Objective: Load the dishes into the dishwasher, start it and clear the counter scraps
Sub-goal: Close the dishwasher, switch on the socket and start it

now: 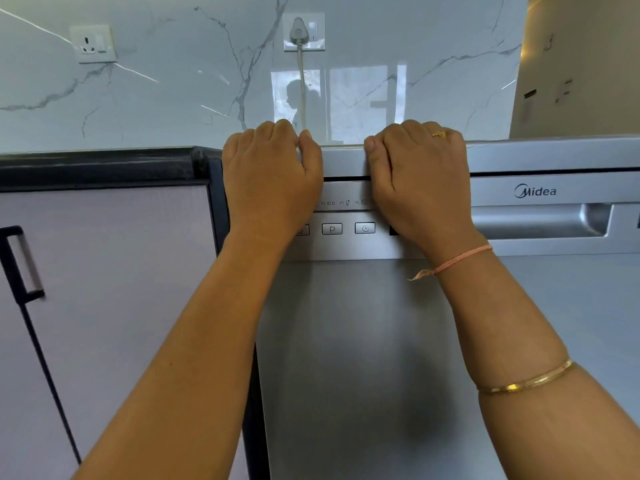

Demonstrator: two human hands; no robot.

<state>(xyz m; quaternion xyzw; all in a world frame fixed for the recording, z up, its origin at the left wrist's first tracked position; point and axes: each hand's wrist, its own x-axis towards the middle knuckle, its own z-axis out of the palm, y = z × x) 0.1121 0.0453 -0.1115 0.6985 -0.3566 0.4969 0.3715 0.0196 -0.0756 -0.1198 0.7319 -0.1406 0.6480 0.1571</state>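
Left hand grips the top edge of the dishwasher near its left corner, fingers curled over the top and thumb lying along the front lip. The wrist covers the leftmost button of the control panel.

To the left of that hand stands a pale cabinet door with a dark-framed cabinet handle, under a dark counter edge. On the marble wall above it is an empty socket.

Between the hands the panel shows a P button and a clock button, with small program marks in a row above them. Straight up from this gap, a plug sits in a second socket and its cord drops down behind the machine, just beside the left hand's knuckles.

The right hand holds the same top edge in the same way, fingers bent over it and thumb on the front. It wears a ring, a pink thread at the wrist and a gold bangle further up the arm. This hand hides part of the panel, including most of a dark display.

The dishwasher door is closed, its steel front running down between the forearms. Right of the right hand come the Midea logo and the handle recess, both untouched.
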